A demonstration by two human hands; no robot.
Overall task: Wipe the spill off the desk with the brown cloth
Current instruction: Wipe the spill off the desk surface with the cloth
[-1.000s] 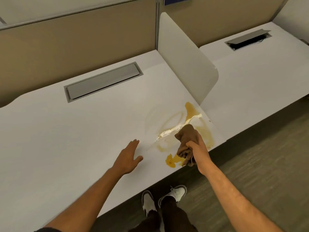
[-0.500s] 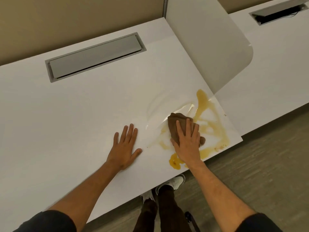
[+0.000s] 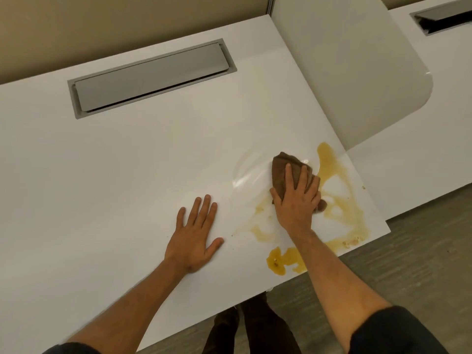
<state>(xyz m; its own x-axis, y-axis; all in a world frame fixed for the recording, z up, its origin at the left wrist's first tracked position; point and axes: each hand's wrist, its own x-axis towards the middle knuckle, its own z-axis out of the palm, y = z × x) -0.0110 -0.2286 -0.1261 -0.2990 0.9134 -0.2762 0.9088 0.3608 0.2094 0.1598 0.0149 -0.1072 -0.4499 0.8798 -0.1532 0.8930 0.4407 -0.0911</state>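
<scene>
A yellow-brown spill (image 3: 339,190) is smeared across the near right corner of the white desk (image 3: 127,175), with a thicker puddle (image 3: 281,261) by the front edge. The bunched brown cloth (image 3: 283,169) lies on the spill's left part. My right hand (image 3: 296,200) presses flat on top of the cloth, fingers spread. My left hand (image 3: 194,238) rests flat and empty on the desk, left of the spill.
A grey cable hatch (image 3: 150,77) is set into the desk at the back. A white divider panel (image 3: 344,72) stands along the desk's right side, just behind the spill. A second desk (image 3: 421,149) lies beyond it. The front edge is close to the puddle.
My right hand went from gripping the bunched cloth to pressing it flat, then pushed it slightly away along the spill. My left hand settled flat on the desk. The view moved closer.
</scene>
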